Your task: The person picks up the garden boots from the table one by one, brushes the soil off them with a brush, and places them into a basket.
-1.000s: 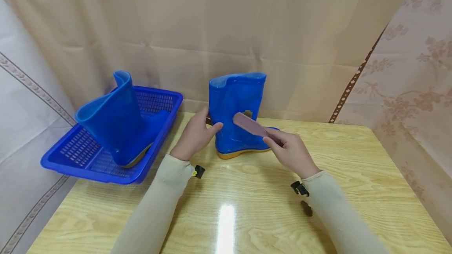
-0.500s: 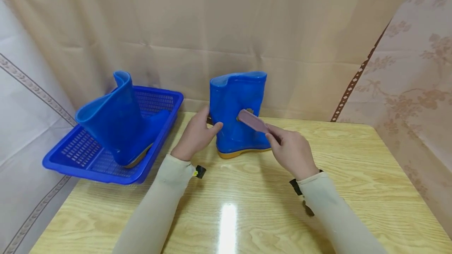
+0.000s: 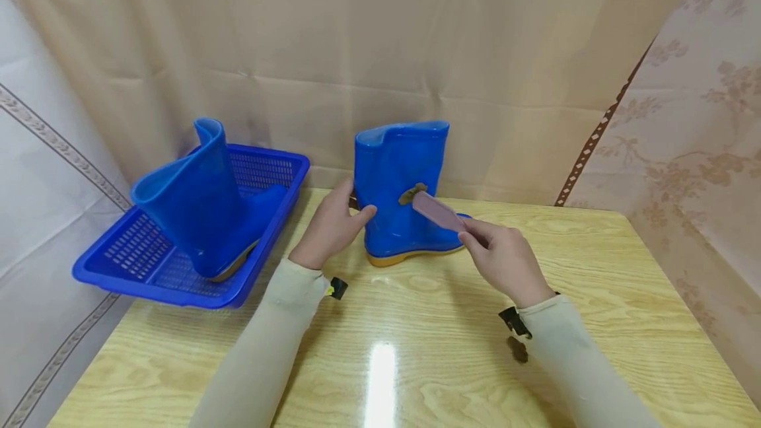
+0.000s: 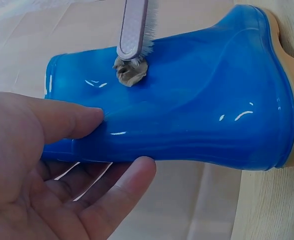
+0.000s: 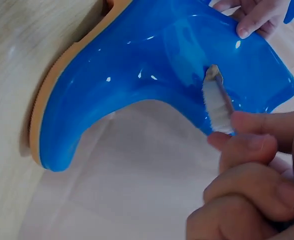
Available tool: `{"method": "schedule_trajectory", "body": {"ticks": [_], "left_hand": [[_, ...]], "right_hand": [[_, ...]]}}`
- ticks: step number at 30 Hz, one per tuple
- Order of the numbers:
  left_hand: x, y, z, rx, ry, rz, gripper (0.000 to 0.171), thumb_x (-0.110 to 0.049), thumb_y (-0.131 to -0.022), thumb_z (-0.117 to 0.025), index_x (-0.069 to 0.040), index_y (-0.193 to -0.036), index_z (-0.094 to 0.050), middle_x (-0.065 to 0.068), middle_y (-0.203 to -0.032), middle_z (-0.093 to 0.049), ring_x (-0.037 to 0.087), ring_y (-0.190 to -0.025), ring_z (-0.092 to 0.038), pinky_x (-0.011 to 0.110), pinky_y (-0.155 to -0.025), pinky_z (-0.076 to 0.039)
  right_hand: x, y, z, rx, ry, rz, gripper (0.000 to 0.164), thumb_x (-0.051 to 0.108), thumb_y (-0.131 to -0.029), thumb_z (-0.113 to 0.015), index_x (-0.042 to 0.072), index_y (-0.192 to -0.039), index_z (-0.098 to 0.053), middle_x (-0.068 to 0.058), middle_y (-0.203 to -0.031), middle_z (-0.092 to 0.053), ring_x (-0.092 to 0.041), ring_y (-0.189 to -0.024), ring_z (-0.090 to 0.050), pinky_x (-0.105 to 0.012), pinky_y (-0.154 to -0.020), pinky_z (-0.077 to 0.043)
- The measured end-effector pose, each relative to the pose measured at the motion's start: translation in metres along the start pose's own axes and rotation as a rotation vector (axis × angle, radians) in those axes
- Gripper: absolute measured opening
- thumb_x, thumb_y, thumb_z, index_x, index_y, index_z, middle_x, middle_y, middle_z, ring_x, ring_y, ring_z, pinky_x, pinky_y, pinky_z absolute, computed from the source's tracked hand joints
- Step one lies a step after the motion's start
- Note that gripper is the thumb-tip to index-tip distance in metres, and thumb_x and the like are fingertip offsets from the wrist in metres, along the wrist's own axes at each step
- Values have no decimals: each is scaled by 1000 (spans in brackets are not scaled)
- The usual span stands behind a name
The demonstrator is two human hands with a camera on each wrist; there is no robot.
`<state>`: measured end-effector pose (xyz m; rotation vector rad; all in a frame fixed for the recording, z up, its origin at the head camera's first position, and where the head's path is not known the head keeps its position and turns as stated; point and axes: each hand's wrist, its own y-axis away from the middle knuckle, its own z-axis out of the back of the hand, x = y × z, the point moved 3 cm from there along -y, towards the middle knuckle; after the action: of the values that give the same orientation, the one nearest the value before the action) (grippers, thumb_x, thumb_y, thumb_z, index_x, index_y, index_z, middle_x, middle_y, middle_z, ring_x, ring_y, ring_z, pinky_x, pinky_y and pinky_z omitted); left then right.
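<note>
A blue rain boot (image 3: 395,164) with a yellow sole stands upright on the table, toe to the right. Thumb in front and fingers behind, my left hand (image 3: 333,226) holds its shaft at the back edge. A brown muddy patch (image 4: 131,72) sticks to the boot's side. My right hand (image 3: 505,259) grips the handle of a pale mauve brush (image 3: 438,211) with white bristles (image 5: 216,107). In the left wrist view the brush's end touches the patch. The right wrist view shows the curled fingers (image 5: 247,187) round the handle, most of which they hide.
On the left, a second blue boot (image 3: 208,216) leans in a blue plastic basket (image 3: 119,292). Beige cloth (image 3: 285,51) hangs behind the wooden table (image 3: 428,349). A dark brown spot (image 3: 517,350) is near my right wrist.
My right hand and the brush move up a little, then back down and right, leaving more of the brown patch showing. The left hand keeps its hold on the boot, which barely shifts.
</note>
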<state>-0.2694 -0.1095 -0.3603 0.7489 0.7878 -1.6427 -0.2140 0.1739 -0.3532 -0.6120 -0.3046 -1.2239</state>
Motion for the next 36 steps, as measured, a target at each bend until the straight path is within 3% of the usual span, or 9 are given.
{"method": "schedule_trajectory", "body": {"ticks": [6,8,14,20,36], "left_hand": [[0,0,-1,-10,-19,-1,49,-29,-104,-64,-16,-147,-45,7,-132,-62,27,-117,-60,50,-100,-53],[1,0,0,-10,-18,-11,49,-29,-104,-64,-16,-147,-45,6,-131,-62,26,-116,-60,50,-99,-53],[2,-1,0,-18,-23,-20,50,-29,-104,-64,-17,-149,-44,6,-132,-63,25,-116,-60,50,-100,-53],[1,-1,-2,-16,-22,-7,50,-29,-104,-64,-16,-148,-44,7,-134,-61,26,-117,-60,50,-100,-53],[-1,-1,-2,-32,-27,-34,50,-29,-104,-64,-14,-148,-45,7,-131,-62,28,-113,-61,49,-94,-54]], "right_hand": [[5,-4,0,-11,-125,31,36,25,-104,-64,12,-137,-68,-7,-93,-76,-16,-59,-52,-27,-49,-38],[11,-7,-4,-3,-139,47,37,25,-104,-64,13,-139,-67,-5,-87,-73,-16,-56,-50,-26,-47,-36],[20,-15,-17,-7,-14,95,38,22,-104,-65,12,-140,-66,3,-61,-54,-13,-46,-42,-26,-43,-31],[16,-8,-12,-34,74,64,36,22,-105,-63,13,-139,-67,4,-58,-53,-13,-42,-40,-28,-42,-31],[7,6,6,-99,104,138,31,17,-102,-67,10,-131,-72,7,-57,-52,-6,-40,-36,-26,-41,-30]]}}
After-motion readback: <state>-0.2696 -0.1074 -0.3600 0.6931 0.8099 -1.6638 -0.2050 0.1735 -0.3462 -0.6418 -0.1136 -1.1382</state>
